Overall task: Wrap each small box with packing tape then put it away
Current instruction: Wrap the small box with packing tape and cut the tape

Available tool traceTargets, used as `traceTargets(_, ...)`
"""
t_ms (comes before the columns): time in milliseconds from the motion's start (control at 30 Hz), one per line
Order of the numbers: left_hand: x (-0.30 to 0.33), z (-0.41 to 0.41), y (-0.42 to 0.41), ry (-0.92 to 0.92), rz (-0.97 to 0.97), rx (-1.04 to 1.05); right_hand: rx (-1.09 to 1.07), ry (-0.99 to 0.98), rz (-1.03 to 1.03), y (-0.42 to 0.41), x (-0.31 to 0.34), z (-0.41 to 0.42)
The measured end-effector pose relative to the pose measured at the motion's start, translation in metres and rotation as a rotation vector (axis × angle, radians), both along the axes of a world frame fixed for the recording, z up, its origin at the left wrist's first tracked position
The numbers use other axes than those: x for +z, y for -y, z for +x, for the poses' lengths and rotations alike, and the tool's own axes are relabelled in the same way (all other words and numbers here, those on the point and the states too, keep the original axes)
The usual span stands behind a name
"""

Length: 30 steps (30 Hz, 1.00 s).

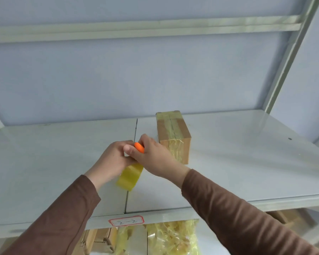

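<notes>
Taped box lay just right and far of the joined hands.

Its long axis ran near to far; the box [173, 137] was nearest the right hand [151, 155], which gripped an orange tool [139, 147], while the tape roll [130, 176] was held by the left hand [114, 161].

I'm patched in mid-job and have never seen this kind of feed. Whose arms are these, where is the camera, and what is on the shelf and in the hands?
There is no machine: a person in brown sleeves works bare-handed, and the single camera sits on their head, looking forward and down. The grey shelf carries one cardboard box, already taped along its top and front. The left hand holds a roll of yellowish packing tape. The right hand grips a small orange tool, held against the tape; it is probably a cutter, but mostly hidden. Below the shelf edge are more boxes and bagged yellowish scraps.
</notes>
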<state>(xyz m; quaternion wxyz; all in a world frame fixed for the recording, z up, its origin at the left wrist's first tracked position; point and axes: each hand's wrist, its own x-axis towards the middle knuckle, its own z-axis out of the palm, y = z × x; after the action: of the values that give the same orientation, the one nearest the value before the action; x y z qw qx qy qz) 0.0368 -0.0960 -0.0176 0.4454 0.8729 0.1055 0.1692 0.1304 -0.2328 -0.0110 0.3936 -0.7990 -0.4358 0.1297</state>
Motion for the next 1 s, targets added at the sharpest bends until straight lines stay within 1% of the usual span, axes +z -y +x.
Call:
traceTargets(100,0.0,0.007,0.024,0.074,-0.125,-0.055,-0.098,0.285,0.055,0.019,0.009,0.001)
traceTargets(167,0.001,0.013,0.035,0.104,-0.206,-0.083,-0.137,0.351,0.086,0.029,0.014,0.003)
traceTargets(233,0.001,0.021,0.043,0.094,-0.227,-0.12,-0.209,0.294,0.159,0.038,0.023,0.012)
traceTargets(267,-0.001,0.024,0.046,0.084,-0.215,-0.134,-0.274,0.249,0.228,0.044,0.03,0.02)
traceTargets(333,-0.007,0.03,0.053,0.077,-0.203,-0.132,-0.381,0.107,0.398,0.059,0.045,0.042)
traceTargets(400,-0.009,0.033,0.057,0.083,-0.266,-0.101,-0.392,-0.064,0.524,0.073,0.053,0.06)
traceTargets(467,-0.003,0.035,0.06,0.094,-0.411,-0.089,-0.315,-0.158,0.527,0.084,0.045,0.059)
traceTargets(533,0.006,0.04,0.06,0.12,-0.477,-0.083,-0.169,-0.202,0.522,0.094,0.023,0.043)
traceTargets(633,0.02,0.048,0.06,0.203,-0.417,-0.048,0.027,-0.269,0.508,0.111,-0.008,0.016)
traceTargets(733,0.029,0.056,0.055,0.212,-0.315,-0.036,0.176,-0.227,0.433,0.119,-0.018,0.0)
traceTargets(800,0.038,0.065,0.046,0.17,-0.3,-0.057,0.158,-0.247,0.483,0.119,-0.012,-0.006)
traceTargets(867,0.053,0.083,0.031,0.148,-0.362,-0.019,0.083,-0.272,0.534,0.122,-0.004,-0.007)
traceTargets(933,0.067,0.107,0.013,0.142,-0.314,0.037,0.023,-0.286,0.504,0.127,0.0,-0.01)
traceTargets(1000,0.076,0.132,0.0,0.118,-0.273,0.049,-0.014,-0.315,0.429,0.133,-0.002,-0.014)
